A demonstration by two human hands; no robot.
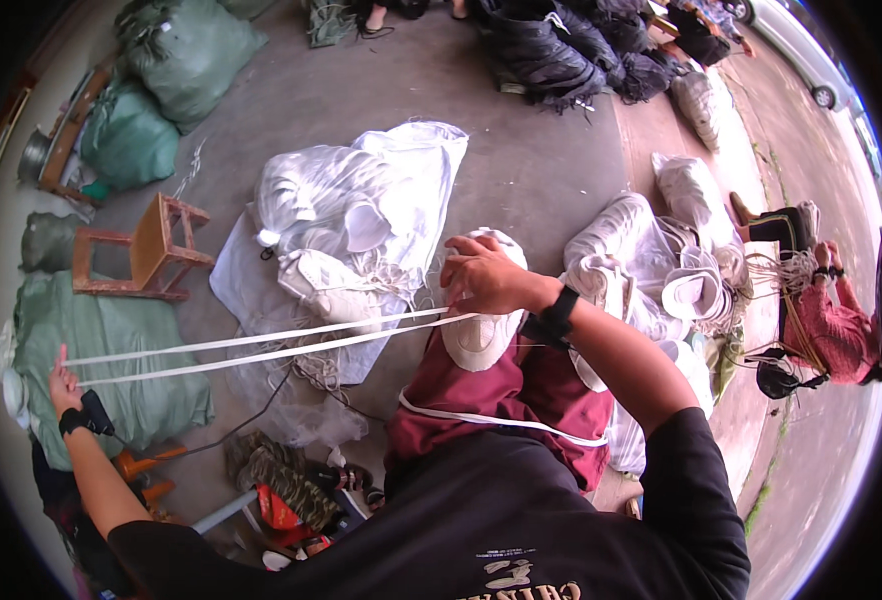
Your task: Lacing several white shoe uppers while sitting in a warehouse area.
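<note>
Two strands of flat white cord [261,345] run taut between my hands across the front of me. Far out to the left, my left hand [64,388] holds one end of the strands, with a finger pointing up. My right hand [481,277] bends over a stack of white caps [478,343] resting on my knee, its curled fingers at the cord's other end; the exact grip is partly hidden. Another white strand [491,424] lies across my dark red trousers. Black bands circle both wrists.
White caps and loose strings lie on a white sheet [236,262] ahead. More stacked caps [691,290] stand at my right. A wooden stool [151,245], green sacks [111,345] and dark bundles [541,55] surround the floor. Another person [831,320] sits at far right.
</note>
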